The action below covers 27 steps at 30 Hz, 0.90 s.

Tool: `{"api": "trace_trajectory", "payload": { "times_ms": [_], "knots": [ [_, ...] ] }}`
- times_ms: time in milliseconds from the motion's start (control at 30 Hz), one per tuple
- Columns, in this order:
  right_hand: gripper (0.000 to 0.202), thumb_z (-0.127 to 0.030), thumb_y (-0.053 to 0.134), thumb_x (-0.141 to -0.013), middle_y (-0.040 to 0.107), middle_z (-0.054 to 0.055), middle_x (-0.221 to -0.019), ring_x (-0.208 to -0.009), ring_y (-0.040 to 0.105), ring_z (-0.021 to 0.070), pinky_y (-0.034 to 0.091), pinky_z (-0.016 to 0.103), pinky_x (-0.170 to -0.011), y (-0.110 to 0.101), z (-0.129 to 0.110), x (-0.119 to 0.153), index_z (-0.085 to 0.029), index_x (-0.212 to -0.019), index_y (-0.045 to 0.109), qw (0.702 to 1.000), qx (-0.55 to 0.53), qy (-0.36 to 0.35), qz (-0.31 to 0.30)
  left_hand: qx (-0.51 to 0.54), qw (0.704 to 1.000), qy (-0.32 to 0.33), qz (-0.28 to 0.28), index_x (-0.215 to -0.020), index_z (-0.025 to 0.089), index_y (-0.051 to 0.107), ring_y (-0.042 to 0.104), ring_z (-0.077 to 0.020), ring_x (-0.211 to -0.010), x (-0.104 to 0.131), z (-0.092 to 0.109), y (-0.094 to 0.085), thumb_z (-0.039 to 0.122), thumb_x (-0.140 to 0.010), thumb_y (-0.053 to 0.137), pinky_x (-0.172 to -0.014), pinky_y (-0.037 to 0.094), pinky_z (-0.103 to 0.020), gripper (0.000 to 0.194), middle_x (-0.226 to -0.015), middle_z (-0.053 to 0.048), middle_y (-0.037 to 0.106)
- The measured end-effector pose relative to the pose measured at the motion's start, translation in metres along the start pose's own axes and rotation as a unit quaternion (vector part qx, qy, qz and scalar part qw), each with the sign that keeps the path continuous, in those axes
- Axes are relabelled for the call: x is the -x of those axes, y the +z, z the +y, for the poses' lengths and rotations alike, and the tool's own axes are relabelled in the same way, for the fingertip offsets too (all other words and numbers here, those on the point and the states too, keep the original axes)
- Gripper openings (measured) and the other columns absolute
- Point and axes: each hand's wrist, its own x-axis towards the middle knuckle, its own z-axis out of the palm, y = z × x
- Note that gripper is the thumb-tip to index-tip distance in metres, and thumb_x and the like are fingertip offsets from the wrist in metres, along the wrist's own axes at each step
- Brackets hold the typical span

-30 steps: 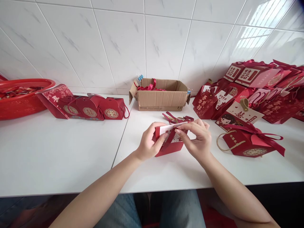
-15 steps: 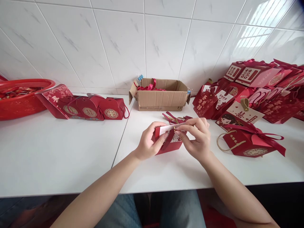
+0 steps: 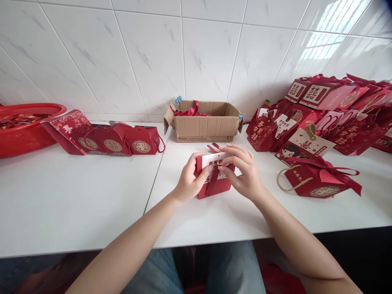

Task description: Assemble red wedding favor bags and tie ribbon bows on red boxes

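Note:
A red gift box (image 3: 225, 186) with a white printed card face stands on the white table in front of me. My left hand (image 3: 192, 176) is closed round its left side, thumb on the front. A dark red ribbon (image 3: 212, 183) runs down the front of the box. With fingertips pinched together, my right hand (image 3: 241, 169) holds the ribbon's upper end near a small gold-coloured piece at the card. The fingers partly cover that spot. Behind my right hand, loose ribbons (image 3: 215, 145) lie on the table, mostly hidden.
A cardboard box (image 3: 205, 127) with red ribbons stands against the tiled wall. Left are red boxes (image 3: 114, 141) in a row and a red basin (image 3: 33, 136). On the right, a ribbon-tied box (image 3: 321, 179) sits before a pile of gift boxes (image 3: 333, 98).
My right hand has moved slightly left and lower, its fingers now closer over the card's front. The gift box stands a little more upright. My left hand still holds its side.

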Motion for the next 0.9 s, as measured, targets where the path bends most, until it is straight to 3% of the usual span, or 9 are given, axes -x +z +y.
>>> {"api": "trace_trajectory", "payload": {
  "times_ms": [267, 400, 500, 700, 900],
  "knots": [
    [0.008, -0.023, 0.06, -0.085, 0.066, 0.004, -0.12, -0.125, 0.051, 0.028, 0.034, 0.044, -0.096, -0.005, -0.002, 0.001, -0.023, -0.078, 0.06, 1.0, -0.011, 0.013, -0.018, -0.004, 1.0, 0.022, -0.009, -0.11, 0.022, 0.046, 0.06, -0.0147, -0.088, -0.001, 0.0, 0.002, 0.031, -0.091, 0.054, -0.077, 0.05, -0.027, 0.022, -0.102, -0.005, 0.059],
    [0.009, -0.024, 0.061, -0.086, 0.069, 0.003, -0.114, -0.117, 0.058, 0.0256, 0.035, 0.04, -0.091, 0.0, -0.003, 0.0, -0.022, -0.077, 0.059, 0.999, -0.02, 0.04, 0.026, 0.003, 0.999, 0.034, -0.014, -0.11, 0.021, 0.044, 0.06, -0.0154, -0.093, -0.001, 0.001, 0.003, 0.029, -0.092, 0.052, -0.078, 0.05, -0.028, 0.021, -0.106, -0.006, 0.059],
    [0.012, -0.023, 0.061, -0.087, 0.071, 0.003, -0.11, -0.109, 0.063, 0.024, 0.034, 0.037, -0.085, 0.004, -0.004, 0.0, -0.021, -0.075, 0.059, 0.997, -0.008, 0.042, 0.058, 0.001, 1.0, 0.017, -0.017, -0.105, 0.021, 0.043, 0.06, -0.0135, -0.083, -0.001, 0.0, 0.003, 0.029, -0.092, 0.052, -0.072, 0.049, -0.026, 0.018, -0.095, -0.004, 0.059],
    [0.012, -0.022, 0.06, -0.087, 0.072, 0.001, -0.106, -0.101, 0.065, 0.0216, 0.034, 0.036, -0.082, 0.008, -0.005, -0.001, -0.021, -0.076, 0.057, 0.996, -0.008, 0.059, 0.071, -0.001, 0.999, 0.019, -0.026, -0.1, 0.022, 0.04, 0.057, -0.0124, -0.073, -0.001, -0.001, 0.003, 0.028, -0.092, 0.05, -0.068, 0.046, -0.026, 0.014, -0.083, 0.0, 0.057],
    [0.011, -0.021, 0.061, -0.087, 0.073, 0.0, -0.102, -0.098, 0.065, 0.0209, 0.034, 0.037, -0.082, 0.009, -0.005, 0.0, -0.022, -0.075, 0.059, 0.994, -0.022, 0.065, 0.081, -0.021, 0.999, 0.037, -0.023, -0.098, 0.022, 0.04, 0.053, -0.0128, -0.077, -0.002, -0.002, 0.002, 0.026, -0.092, 0.049, -0.069, 0.044, -0.026, 0.012, -0.087, -0.001, 0.052]
  ]
}}
